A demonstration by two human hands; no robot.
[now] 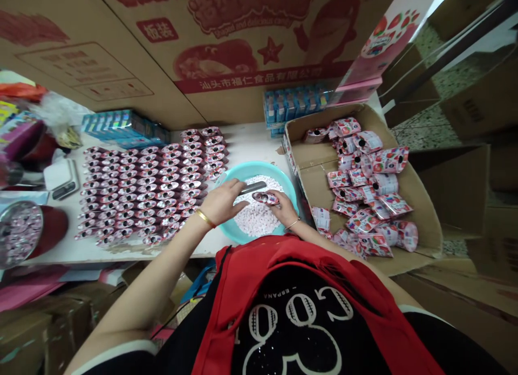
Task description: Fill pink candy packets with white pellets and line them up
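In front of me stands a light-blue basin with many small pale candies in it. My left hand, wearing a gold bracelet, reaches over its left side, closed on a narrow, grey, metal-looking tool. The tool's far end lies close to the pouch. Over the right side of the basin, my right hand grips a small pink candy pouch with its end facing up. What is inside the pouch is too small to tell.
Left of the basin, rows of upright pink pouches cover the table. A cardboard box on the right holds loose pouches. Blue boxes stand behind. Far left are a white scale and a red tub. Large cartons wall the back.
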